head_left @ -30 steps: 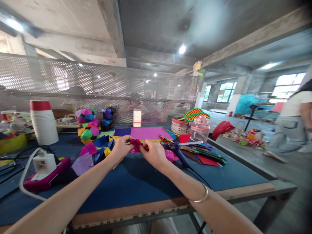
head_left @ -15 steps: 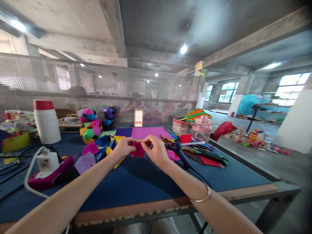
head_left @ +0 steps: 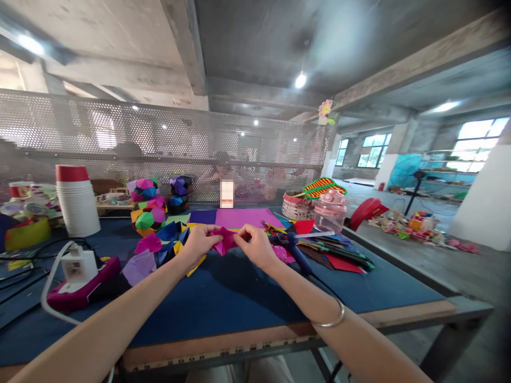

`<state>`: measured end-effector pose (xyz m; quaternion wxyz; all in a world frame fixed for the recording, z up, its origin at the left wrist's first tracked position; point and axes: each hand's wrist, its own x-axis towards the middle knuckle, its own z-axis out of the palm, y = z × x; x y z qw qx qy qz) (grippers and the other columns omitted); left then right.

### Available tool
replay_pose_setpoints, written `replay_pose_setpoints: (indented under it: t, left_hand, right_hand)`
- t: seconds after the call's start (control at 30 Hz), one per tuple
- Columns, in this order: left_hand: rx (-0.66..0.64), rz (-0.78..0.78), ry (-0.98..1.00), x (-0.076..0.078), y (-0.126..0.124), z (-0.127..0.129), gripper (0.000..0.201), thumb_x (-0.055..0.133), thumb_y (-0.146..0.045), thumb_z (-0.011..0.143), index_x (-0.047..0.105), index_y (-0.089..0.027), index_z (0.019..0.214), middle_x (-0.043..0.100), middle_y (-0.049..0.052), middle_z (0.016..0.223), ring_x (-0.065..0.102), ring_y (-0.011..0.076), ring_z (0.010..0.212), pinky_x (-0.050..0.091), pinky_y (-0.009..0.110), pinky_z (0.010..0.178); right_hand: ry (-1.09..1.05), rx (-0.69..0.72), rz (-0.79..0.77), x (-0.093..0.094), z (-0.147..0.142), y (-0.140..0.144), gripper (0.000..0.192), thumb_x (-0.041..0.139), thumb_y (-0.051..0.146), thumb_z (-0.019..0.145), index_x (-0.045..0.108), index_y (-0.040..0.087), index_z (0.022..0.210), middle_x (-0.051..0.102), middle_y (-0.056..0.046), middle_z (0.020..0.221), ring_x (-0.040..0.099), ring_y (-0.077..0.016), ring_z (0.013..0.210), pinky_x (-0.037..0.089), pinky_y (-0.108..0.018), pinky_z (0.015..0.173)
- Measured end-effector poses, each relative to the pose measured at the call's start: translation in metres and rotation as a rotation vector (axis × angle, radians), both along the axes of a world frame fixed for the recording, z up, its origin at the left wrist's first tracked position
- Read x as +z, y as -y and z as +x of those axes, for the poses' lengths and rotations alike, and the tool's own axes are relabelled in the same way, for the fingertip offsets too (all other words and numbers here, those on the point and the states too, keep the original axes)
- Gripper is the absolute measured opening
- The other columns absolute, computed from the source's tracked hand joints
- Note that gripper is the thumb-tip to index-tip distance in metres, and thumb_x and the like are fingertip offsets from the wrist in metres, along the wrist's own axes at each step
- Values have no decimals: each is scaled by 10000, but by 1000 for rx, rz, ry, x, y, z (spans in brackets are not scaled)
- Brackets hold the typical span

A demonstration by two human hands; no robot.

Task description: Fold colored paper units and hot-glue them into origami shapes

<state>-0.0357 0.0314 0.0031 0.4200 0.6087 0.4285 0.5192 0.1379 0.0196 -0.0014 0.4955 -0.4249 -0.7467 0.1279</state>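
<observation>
A piece of magenta folded paper (head_left: 224,242) is held up above the blue table top, between my two hands. My left hand (head_left: 198,243) pinches its left side with thumb and fingers. At its right corner, my right hand (head_left: 255,246) is closed in a pinch. The paper now shows a pointed, creased shape. Just left of my left hand lie several folded paper pieces, among them a lilac one (head_left: 139,267), a pink one (head_left: 148,243) and yellow and blue ones. Right of my right hand rests a blue glue gun (head_left: 294,247) with a white stick in it.
Finished paper balls (head_left: 149,217) stand at the back left, near stacked paper cups (head_left: 77,205). A magenta power strip (head_left: 85,284) with a white plug sits at left. Coloured sheets (head_left: 247,217), a basket (head_left: 297,206), a pink-lidded bottle (head_left: 330,211) and scissors (head_left: 355,256) lie beyond and right. Perforated metal screen (head_left: 171,133) behind.
The magenta paper has gone from a flat, squarish look to a pointed, folded shape. Both hands have shifted slightly, still gripping it at either side.
</observation>
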Motion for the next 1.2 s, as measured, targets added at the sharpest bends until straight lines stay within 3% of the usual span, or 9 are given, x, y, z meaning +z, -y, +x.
replay_pose_setpoints:
  t: [0.3, 0.43, 0.6, 0.8, 1.0, 1.2]
  left_hand:
    - [39, 185, -208, 0, -2, -4, 277, 635, -207, 625, 723, -124, 874, 628, -16, 562, 487, 91, 469, 338, 189, 460]
    - [9, 249, -281, 0, -1, -2, 248, 596, -187, 644, 728, -140, 848, 630, -20, 569, 494, 93, 485, 346, 187, 477]
    - [-37, 138, -146, -2, 1, 3, 313, 631, -221, 633, 689, -132, 927, 668, 4, 670, 567, 117, 553, 422, 203, 521]
    - [-196, -100, 63, 2, 6, 5, 376, 691, -169, 582, 649, -139, 954, 692, 22, 748, 635, 128, 647, 507, 232, 623]
    - [-105, -125, 16, 4, 7, 5, 321, 662, -96, 556, 680, -112, 876, 672, 15, 627, 609, 118, 530, 488, 217, 533]
    - [-68, -78, -57, -1, 3, 3, 249, 633, -152, 597, 684, -107, 836, 624, -12, 545, 541, 94, 451, 432, 197, 465]
  right_hand:
    - [-53, 13, -5, -3, -2, -2, 169, 593, 308, 754, 594, 178, 862, 640, -2, 709, 579, -129, 634, 427, -225, 595]
    - [85, 13, -58, -2, 0, -1, 158, 589, 314, 756, 623, 167, 713, 623, 6, 619, 542, -120, 580, 375, -214, 541]
    - [82, -59, -30, -1, 1, 0, 172, 587, 310, 738, 582, 168, 640, 576, 24, 554, 499, -107, 528, 329, -204, 499]
    - [49, -110, 26, 1, 1, 1, 142, 560, 278, 744, 573, 183, 640, 594, 15, 580, 509, -114, 532, 349, -214, 525]
    - [58, -104, 49, 0, -2, 4, 134, 553, 274, 755, 570, 189, 654, 588, 16, 577, 508, -115, 528, 347, -214, 521]
    - [117, -108, 20, -1, -3, 3, 159, 567, 273, 744, 549, 183, 614, 560, 21, 541, 477, -109, 509, 319, -214, 510]
